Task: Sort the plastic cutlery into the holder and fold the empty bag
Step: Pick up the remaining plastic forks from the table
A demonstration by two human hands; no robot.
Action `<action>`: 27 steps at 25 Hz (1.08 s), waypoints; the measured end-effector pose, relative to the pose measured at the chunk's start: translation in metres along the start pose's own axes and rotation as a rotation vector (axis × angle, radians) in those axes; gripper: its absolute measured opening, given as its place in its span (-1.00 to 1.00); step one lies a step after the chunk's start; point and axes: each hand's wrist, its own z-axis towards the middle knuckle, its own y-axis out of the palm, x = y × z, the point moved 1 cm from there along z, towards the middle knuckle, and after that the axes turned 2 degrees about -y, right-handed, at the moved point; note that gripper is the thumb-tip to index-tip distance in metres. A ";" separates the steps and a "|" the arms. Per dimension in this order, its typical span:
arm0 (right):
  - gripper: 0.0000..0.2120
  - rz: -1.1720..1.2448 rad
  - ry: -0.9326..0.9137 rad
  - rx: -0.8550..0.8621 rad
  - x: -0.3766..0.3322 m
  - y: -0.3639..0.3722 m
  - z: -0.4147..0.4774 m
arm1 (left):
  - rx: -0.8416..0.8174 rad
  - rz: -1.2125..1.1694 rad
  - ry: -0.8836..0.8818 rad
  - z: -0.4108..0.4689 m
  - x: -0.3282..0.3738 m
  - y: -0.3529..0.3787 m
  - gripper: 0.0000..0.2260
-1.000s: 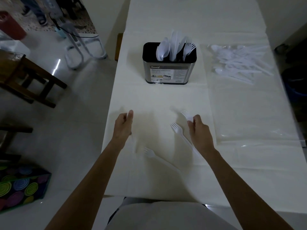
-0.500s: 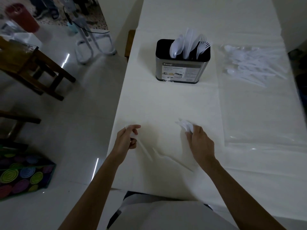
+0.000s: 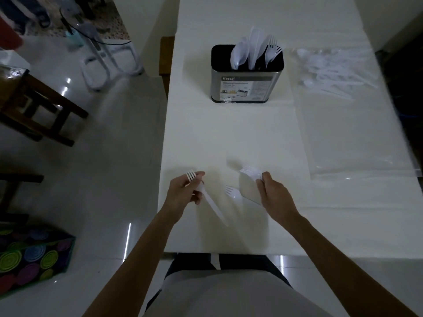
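1. Head view: our left hand (image 3: 185, 193) pinches one fork (image 3: 210, 203), well nearer us than the holder (image 3: 247, 85).
2. Our right hand (image 3: 273, 195) grips a bunch of forks (image 3: 250, 172), also nearer us than the holder.
3. A loose fork (image 3: 229, 191) lies between the hands; the bag (image 3: 354, 133) lies right of the holder.

Dim, cool indoor light; glare streaks on the glossy floor (image 3: 109, 161); wide-angle distortion at edges.

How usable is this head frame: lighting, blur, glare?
Head view: dim, underexposed; white forks in the right hand barely separate from the white table; motion blur smears the fork in the left hand and the loose fork; glare streaks on the floor.
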 end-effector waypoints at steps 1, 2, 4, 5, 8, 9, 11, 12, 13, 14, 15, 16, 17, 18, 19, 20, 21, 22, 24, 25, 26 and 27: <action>-0.77 0.033 -0.013 -0.032 -0.003 0.003 -0.010 | 0.019 0.019 -0.004 0.000 -0.001 0.001 -0.84; -0.72 0.034 -0.012 -0.074 -0.005 0.009 -0.017 | 0.019 0.035 -0.006 -0.001 -0.002 0.001 -0.84; -0.65 -0.027 0.026 -0.124 -0.006 0.020 -0.025 | -0.028 0.067 -0.012 -0.004 -0.004 0.001 -0.84; -0.63 -0.094 0.013 -0.082 -0.006 0.025 -0.027 | -0.063 0.087 -0.014 -0.006 -0.006 0.000 -0.84; -0.66 -0.308 -0.118 0.103 -0.012 0.031 -0.026 | -0.111 0.146 -0.013 -0.010 -0.007 -0.001 -0.88; -0.65 -0.370 -0.131 0.151 -0.014 0.032 -0.024 | -0.105 0.157 -0.011 -0.010 -0.007 -0.002 -0.89; -0.62 -0.473 -0.144 0.205 -0.011 0.035 -0.020 | -0.107 0.153 -0.010 -0.010 -0.007 0.000 -0.94; -0.61 -0.490 -0.137 0.207 -0.013 0.033 -0.019 | -0.126 0.143 -0.013 -0.010 -0.005 0.002 -0.95; -0.62 -0.464 -0.101 0.187 -0.014 0.032 -0.019 | -0.152 0.134 -0.018 -0.011 -0.004 0.005 -0.96; -0.64 -0.389 -0.044 0.168 -0.015 0.031 -0.018 | -0.181 0.134 -0.019 -0.011 -0.001 0.008 -0.97; -0.67 -0.272 0.038 0.145 -0.016 0.030 -0.017 | -0.203 0.139 -0.017 -0.012 0.002 0.012 -0.97; -0.68 -0.146 0.123 0.096 -0.018 0.029 -0.016 | -0.222 0.145 -0.010 -0.012 0.005 0.016 -0.96; -0.69 -0.011 0.167 0.038 -0.021 0.027 -0.017 | -0.234 0.148 0.000 -0.011 0.009 0.021 -0.94; -0.68 0.122 0.180 0.004 -0.026 0.024 -0.017 | -0.243 0.150 0.010 -0.009 0.012 0.025 -0.94; -0.68 0.241 0.179 -0.020 -0.033 0.019 -0.020 | -0.252 0.153 0.019 -0.007 0.017 0.029 -0.93; -0.68 0.339 0.164 -0.028 -0.039 0.014 -0.023 | -0.259 0.155 0.023 -0.004 0.020 0.033 -0.92; -0.70 0.418 0.156 -0.030 -0.042 0.011 -0.026 | -0.269 0.157 0.025 -0.002 0.024 0.037 -0.90; -0.73 0.493 0.158 -0.029 -0.046 0.007 -0.028 | -0.283 0.158 0.027 -0.001 0.027 0.040 -0.86; -0.76 0.637 0.186 -0.040 -0.050 0.002 -0.032 | -0.316 0.168 0.032 0.000 0.032 0.047 -0.75; -0.77 0.707 0.200 -0.052 -0.051 -0.001 -0.032 | -0.330 0.184 0.042 0.000 0.035 0.050 -0.74; -0.77 0.777 0.216 -0.071 -0.051 -0.005 -0.033 | -0.341 0.209 0.062 0.001 0.037 0.055 -0.78; -0.76 0.844 0.242 -0.089 -0.051 -0.010 -0.033 | -0.340 0.240 0.084 0.002 0.038 0.058 -0.83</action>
